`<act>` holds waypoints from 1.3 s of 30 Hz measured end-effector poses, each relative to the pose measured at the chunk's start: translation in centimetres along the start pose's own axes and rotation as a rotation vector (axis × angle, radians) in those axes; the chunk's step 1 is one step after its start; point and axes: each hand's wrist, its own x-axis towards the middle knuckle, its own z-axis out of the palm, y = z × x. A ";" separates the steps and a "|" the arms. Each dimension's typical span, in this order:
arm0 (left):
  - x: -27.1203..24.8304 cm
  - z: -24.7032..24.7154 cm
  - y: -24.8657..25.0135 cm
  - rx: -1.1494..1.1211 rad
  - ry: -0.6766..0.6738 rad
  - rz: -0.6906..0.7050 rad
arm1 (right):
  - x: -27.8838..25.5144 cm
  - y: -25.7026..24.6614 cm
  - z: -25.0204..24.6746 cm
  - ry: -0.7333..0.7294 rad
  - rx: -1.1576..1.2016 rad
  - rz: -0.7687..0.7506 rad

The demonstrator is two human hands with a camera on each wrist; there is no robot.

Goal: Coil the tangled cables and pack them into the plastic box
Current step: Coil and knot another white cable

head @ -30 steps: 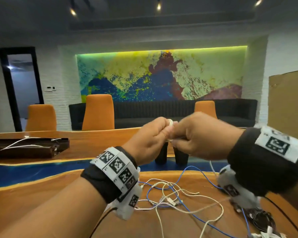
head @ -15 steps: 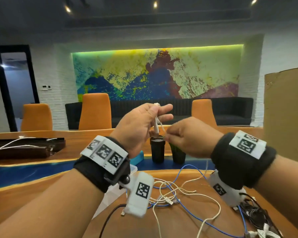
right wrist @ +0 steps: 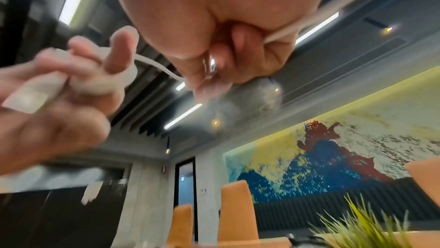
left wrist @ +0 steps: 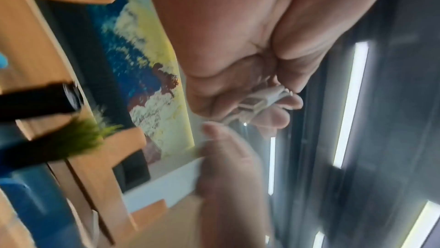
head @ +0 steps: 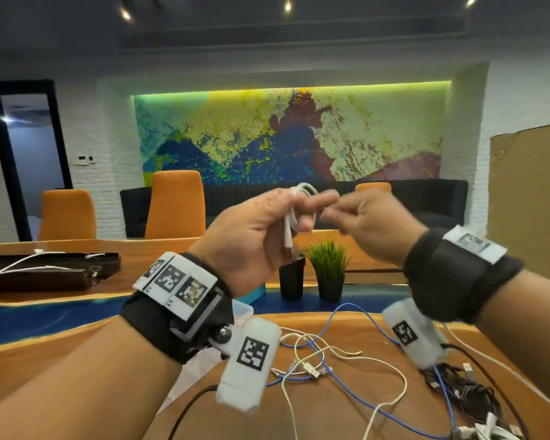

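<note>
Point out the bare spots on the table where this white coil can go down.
Bare wood lies on the near left of the table, beside the left forearm, and behind the potted plant. The middle is crowded with tangled white and blue cables; the near right holds a heap of black cables. The plastic box sits mostly hidden behind the left hand.
</note>
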 end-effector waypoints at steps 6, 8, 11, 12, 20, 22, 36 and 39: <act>0.8 -0.7 -1.3 0.854 0.111 0.129 | -3.0 -3.9 0.1 -0.268 -0.303 -0.305; 0.4 -1.2 -2.2 0.947 0.060 0.086 | -2.2 -4.6 -1.6 -0.188 -0.303 -0.323; -0.5 -1.2 -2.5 0.575 0.065 -0.036 | -1.1 -4.0 -2.9 -0.033 -0.267 -0.310; -0.8 -1.0 -2.5 0.480 0.038 -0.069 | -0.9 -3.5 -2.9 0.022 -0.237 -0.288; -1.7 -0.1 -1.3 -0.099 0.026 -0.035 | -2.7 -0.1 1.2 -0.076 -0.095 -0.029; -1.1 -0.3 -1.4 0.014 0.137 0.027 | -4.2 -1.2 2.5 -0.280 -0.146 -0.061; -1.7 -2.4 -3.6 0.206 -0.010 -0.222 | -2.6 -0.8 0.5 -0.092 -0.038 -0.073; -1.3 -2.8 -4.0 0.147 0.016 -0.255 | -2.9 -0.3 1.9 -0.126 0.207 -0.031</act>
